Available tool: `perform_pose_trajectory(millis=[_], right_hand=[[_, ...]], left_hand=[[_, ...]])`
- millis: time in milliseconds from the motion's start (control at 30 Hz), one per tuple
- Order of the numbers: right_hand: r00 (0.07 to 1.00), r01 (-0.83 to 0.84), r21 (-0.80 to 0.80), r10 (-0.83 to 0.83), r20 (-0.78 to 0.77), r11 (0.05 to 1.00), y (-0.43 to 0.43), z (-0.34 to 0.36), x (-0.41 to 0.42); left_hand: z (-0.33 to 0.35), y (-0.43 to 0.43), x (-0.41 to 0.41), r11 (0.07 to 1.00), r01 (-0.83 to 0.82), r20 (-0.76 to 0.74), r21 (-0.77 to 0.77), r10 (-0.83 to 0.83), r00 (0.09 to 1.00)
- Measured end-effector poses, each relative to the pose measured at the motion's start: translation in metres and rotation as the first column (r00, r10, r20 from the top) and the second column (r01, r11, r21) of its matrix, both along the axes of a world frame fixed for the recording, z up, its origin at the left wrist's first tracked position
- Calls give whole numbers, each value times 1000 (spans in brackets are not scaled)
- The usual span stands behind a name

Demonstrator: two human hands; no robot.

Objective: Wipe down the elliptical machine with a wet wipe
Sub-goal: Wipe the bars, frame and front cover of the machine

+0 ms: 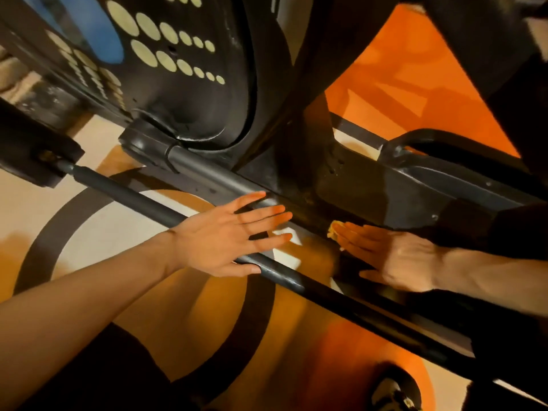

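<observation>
Head view: the black elliptical machine (189,93) fills the top, its housing dotted with pale ovals. The left hand (225,232), fingers spread wide, lies flat across a dark rail (118,191). Just to its right, a crumpled, yellowish wet wipe (334,229) peeks from under the straight fingers of the right hand (397,259), pressed against the machine's lower frame.

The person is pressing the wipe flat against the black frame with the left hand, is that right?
Not quite: it is the right hand that presses the wipe flat against the black frame. The left hand is spread open and holds nothing, as the head view shows.
</observation>
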State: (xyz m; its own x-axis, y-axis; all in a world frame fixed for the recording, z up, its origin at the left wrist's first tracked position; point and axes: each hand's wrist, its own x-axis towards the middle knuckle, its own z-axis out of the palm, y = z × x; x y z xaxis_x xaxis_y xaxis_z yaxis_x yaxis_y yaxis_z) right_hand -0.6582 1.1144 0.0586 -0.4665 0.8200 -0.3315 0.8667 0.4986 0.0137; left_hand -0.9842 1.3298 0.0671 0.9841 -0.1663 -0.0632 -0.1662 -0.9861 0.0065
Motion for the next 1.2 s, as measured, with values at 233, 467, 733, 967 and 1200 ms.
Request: perform_pose_trajectory(millis=[233, 467, 733, 967, 1200], right_hand=[[987, -154, 10, 153, 38, 988, 49, -32, -62], [994, -108, 84, 106, 32, 991, 36, -30, -47], [985, -148, 54, 143, 94, 988, 48, -39, -55], [997, -62, 125, 54, 60, 990, 123, -42, -121], [989, -149, -48, 149, -3, 988, 33, -10, -29]], left_hand=[[-1, -5, 0, 970, -244, 73, 19, 242, 967], [-10, -46, -6, 479, -869, 216, -123, 868, 448], [-14, -62, 2, 170, -960, 154, -224, 978, 138], [-10, -62, 1, 133, -968, 95, -214, 989, 115], [-17, -61, 0, 177, -939, 185, -294, 975, 126]])
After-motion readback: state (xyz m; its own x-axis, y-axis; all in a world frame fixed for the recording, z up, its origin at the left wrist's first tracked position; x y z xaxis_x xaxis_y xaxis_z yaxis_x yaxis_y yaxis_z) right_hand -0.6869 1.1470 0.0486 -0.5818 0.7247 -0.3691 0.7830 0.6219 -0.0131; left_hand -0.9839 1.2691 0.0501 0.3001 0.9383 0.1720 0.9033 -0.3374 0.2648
